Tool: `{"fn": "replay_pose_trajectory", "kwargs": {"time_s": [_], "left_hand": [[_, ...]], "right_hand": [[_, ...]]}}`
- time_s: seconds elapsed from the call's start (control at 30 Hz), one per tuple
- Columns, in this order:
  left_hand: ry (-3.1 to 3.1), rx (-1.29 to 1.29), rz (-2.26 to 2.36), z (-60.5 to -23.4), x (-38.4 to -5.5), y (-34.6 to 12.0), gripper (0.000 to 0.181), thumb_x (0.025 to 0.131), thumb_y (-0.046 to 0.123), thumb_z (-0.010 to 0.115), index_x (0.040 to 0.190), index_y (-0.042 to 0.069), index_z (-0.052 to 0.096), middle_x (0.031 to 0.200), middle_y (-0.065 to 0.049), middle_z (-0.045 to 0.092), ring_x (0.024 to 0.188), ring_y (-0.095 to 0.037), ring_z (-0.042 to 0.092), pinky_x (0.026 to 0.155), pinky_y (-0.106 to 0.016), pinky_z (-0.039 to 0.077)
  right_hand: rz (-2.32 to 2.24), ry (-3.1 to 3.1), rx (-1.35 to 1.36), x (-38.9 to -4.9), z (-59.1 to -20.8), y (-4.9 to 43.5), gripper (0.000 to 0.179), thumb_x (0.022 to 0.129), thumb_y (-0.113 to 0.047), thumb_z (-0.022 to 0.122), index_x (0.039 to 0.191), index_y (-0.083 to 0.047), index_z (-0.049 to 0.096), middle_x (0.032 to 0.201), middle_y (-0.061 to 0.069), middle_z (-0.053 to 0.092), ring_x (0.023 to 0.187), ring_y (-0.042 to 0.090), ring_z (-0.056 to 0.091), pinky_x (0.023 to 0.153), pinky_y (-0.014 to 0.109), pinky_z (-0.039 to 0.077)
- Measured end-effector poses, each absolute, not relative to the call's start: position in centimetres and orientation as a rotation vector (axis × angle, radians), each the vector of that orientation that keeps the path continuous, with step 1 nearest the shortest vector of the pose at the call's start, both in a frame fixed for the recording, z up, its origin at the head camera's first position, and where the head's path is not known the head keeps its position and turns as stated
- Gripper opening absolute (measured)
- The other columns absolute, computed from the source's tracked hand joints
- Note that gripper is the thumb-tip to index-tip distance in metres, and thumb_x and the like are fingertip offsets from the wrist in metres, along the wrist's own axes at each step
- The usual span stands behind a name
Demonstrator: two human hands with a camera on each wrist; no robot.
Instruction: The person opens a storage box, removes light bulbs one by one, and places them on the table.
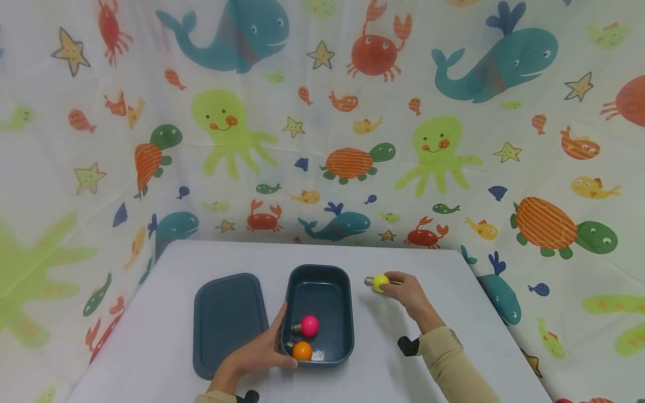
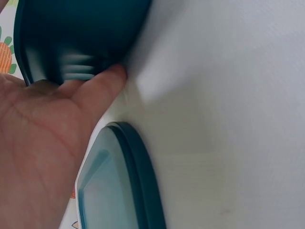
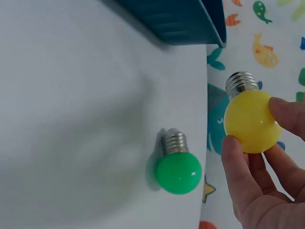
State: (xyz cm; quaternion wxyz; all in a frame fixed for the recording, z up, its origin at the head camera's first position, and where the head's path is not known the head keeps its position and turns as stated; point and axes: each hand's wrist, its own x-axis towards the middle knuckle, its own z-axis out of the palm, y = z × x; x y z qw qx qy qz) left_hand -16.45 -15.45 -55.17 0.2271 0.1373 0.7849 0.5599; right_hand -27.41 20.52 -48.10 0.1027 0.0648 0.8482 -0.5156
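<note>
My right hand pinches a yellow light bulb by its round globe, with the thumb on one side and fingertips on the other. The bulb's metal screw base points toward the dark blue box. Below it, a green light bulb lies on the table in the right wrist view. My left hand rests against the box's near left corner, fingers along the left wall and thumb along the front. Inside the box lie a pink bulb and an orange bulb, both on their sides.
A dark blue lid lies flat on the white table, left of the box. Behind the table hangs a curtain printed with sea animals. Dark wrist straps show by the sleeves.
</note>
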Motion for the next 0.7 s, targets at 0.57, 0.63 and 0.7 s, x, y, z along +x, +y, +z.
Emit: {"fn": "replay_pose_trajectory", "kwargs": {"time_s": [0.57, 0.63, 0.7], "left_hand": [[2.150, 0.384, 1.560, -55.3, -16.4, -15.5, 0.126, 0.079, 0.033, 0.082, 0.155, 0.018, -0.018, 0.162, -0.020, -0.006, 0.144, -0.047, 0.014, 0.109, -0.068, 0.019], [2.144, 0.383, 1.566, -55.3, -16.4, -15.5, 0.126, 0.079, 0.032, 0.082, 0.155, 0.018, -0.018, 0.162, -0.020, -0.007, 0.144, -0.046, 0.013, 0.109, -0.068, 0.019], [2.143, 0.380, 1.564, -55.3, -16.4, -15.5, 0.127, 0.079, 0.033, 0.082, 0.155, 0.018, -0.019, 0.162, -0.019, -0.007, 0.145, -0.046, 0.012, 0.109, -0.068, 0.019]], "right_hand": [[-1.499, 2.477, 0.321, -26.5, -50.1, 22.4, 0.051, 0.091, -0.013, 0.068, 0.136, 0.004, 0.051, 0.135, 0.026, 0.051, 0.112, 0.033, 0.055, 0.094, 0.043, 0.051], [-1.492, 2.470, 0.349, -26.5, -50.5, 22.7, 0.052, 0.091, -0.013, 0.069, 0.136, 0.004, 0.051, 0.135, 0.026, 0.051, 0.112, 0.033, 0.056, 0.094, 0.043, 0.051], [-1.487, 2.465, 0.365, -26.5, -50.8, 22.9, 0.052, 0.090, -0.013, 0.069, 0.136, 0.004, 0.051, 0.135, 0.025, 0.051, 0.112, 0.032, 0.056, 0.094, 0.043, 0.051]]}}
